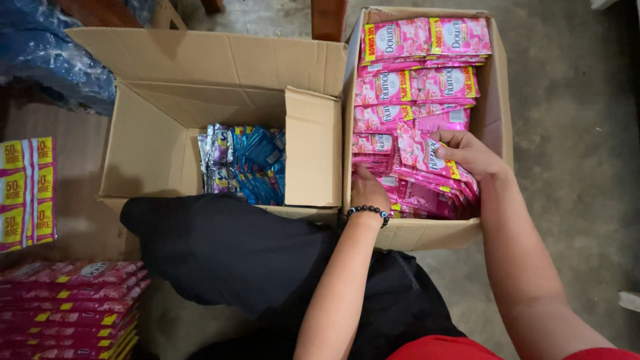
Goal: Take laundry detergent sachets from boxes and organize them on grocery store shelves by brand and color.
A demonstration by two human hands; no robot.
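Pink foil sachets (427, 193), joined in strips and stacked on edge, fill the right-hand brown cardboard box (495, 113) on the floor, and both hands are down among them. Nearest the camera lie a black cloth bag (227, 253) across the lap and a sliver of red garment (440, 348) at the bottom edge. The left hand (368, 192), with a black bead bracelet (367, 211) at the wrist, is pushed into the near end of the box, its fingers buried among the packs, so I cannot tell whether they are closed on anything. The right hand (470, 155) curls over the top edge of one tilted strip, thumb and fingers pinched on it, apparently tipping it back from the rest. Farther in the box, flat strips lie face up in rows, each pink with a yellow band along one edge and a pale round emblem. To the left stands a second open cardboard box (160, 133), flaps up, with a small cluster of blue and silver sachets (247, 167) in its far right corner. At the left edge a low pile of red-pink sachet strips with yellow tabs (70, 307) sits near the knee, another pink-and-yellow strip (27, 193) hangs above it, and a blue plastic bag (53, 60) lies beyond.
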